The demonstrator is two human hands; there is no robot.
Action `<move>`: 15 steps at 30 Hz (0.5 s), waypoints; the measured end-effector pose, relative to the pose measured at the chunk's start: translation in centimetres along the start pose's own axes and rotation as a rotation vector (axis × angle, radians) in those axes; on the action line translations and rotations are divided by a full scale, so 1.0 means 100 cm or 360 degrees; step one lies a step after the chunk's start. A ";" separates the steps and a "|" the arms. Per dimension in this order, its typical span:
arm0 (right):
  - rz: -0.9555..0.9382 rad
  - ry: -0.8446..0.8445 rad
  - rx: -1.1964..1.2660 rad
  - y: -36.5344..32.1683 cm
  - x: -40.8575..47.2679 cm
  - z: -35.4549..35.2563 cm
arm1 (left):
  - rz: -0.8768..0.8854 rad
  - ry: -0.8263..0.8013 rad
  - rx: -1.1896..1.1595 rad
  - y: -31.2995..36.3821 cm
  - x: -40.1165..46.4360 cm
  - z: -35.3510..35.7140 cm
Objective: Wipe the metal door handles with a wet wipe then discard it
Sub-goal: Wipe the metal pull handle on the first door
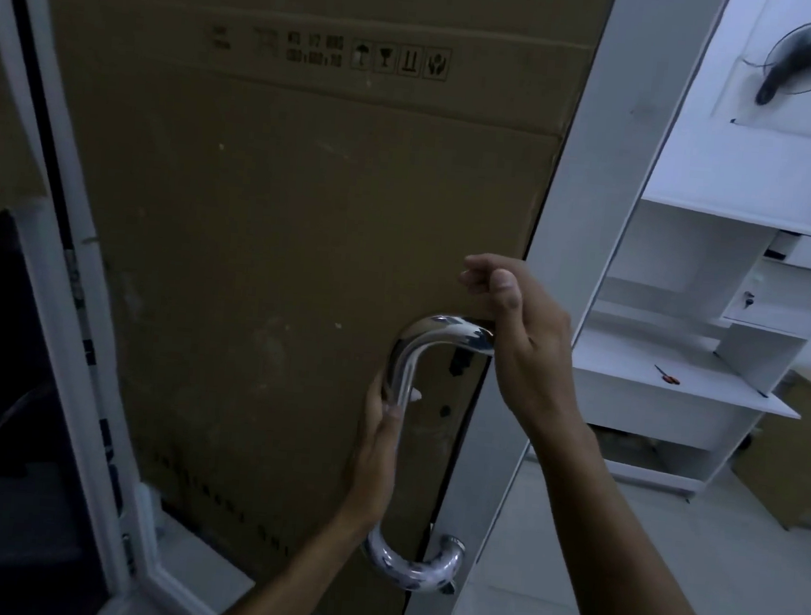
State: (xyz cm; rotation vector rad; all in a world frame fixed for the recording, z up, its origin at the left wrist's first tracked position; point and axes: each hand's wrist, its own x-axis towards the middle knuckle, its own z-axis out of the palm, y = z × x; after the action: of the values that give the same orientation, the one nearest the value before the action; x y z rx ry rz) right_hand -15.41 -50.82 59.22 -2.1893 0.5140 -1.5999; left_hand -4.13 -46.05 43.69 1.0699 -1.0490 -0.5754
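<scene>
A curved metal door handle [404,385] is seen on the right part of the door, its long axis running almost vertical, with a bend at the top and another bend at the bottom where it is fixed to the door edge. The glass of the door is covered from behind by brown cardboard [278,227].

The left hand [379,445] is placed on the straight middle part of the handle, and its fingers are wrapped around the bar from the left side. A small white bit is seen at the fingertips, just right of the bar; it is judged to be the wet wipe [416,395], but most of it is hidden by the hand and the bar.

The right hand [518,337] is held at the upper bend of the handle, beside the door edge, with the fingers loosely curled. Whether anything is gripped in it cannot be told; the handle seems not to be gripped by it.

The wiping is judged to be in progress on the vertical bar. Since the bar runs up and down, the next stroke should be led along this axis by the left hand, which is the nearer one. The lower bend lies below this hand.

Far to the right, white shelves [696,382] are seen.
</scene>
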 end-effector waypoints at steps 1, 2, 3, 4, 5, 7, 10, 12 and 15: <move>-0.0021 -0.0028 -0.0091 -0.001 0.001 0.002 | 0.0031 0.0005 0.0017 -0.008 -0.006 0.001; -0.0039 -0.0043 -0.0166 -0.002 0.002 0.004 | 0.0067 0.0010 0.0070 -0.014 -0.011 0.002; -0.0061 -0.0047 -0.0228 -0.003 0.004 0.005 | 0.0105 0.0010 0.0164 -0.021 -0.015 0.003; -0.0092 -0.0042 -0.0293 -0.004 0.006 0.007 | 0.0158 0.0006 0.0289 -0.029 -0.019 0.002; -0.0132 -0.0036 -0.0367 -0.005 0.009 0.008 | 0.0229 0.0002 0.0430 -0.036 -0.023 0.001; -0.0210 -0.0041 -0.0518 -0.007 0.017 0.011 | 0.0369 -0.0011 0.0678 -0.049 -0.029 -0.001; -0.0292 -0.0022 -0.0650 -0.009 0.029 0.014 | 0.0536 0.0018 0.0936 -0.056 -0.027 -0.001; -0.0311 -0.0003 -0.0626 -0.010 0.036 0.014 | 0.0675 0.0072 0.1086 -0.052 -0.018 0.001; -0.0256 0.0019 -0.0498 -0.006 0.041 0.016 | 0.0904 0.0142 0.1358 -0.042 0.003 0.003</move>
State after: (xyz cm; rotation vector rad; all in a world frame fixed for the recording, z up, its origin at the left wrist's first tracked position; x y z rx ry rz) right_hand -12.70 -52.16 62.43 -2.5070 0.6436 -1.7127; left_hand -3.85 -48.12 40.05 1.4132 -1.4876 0.4274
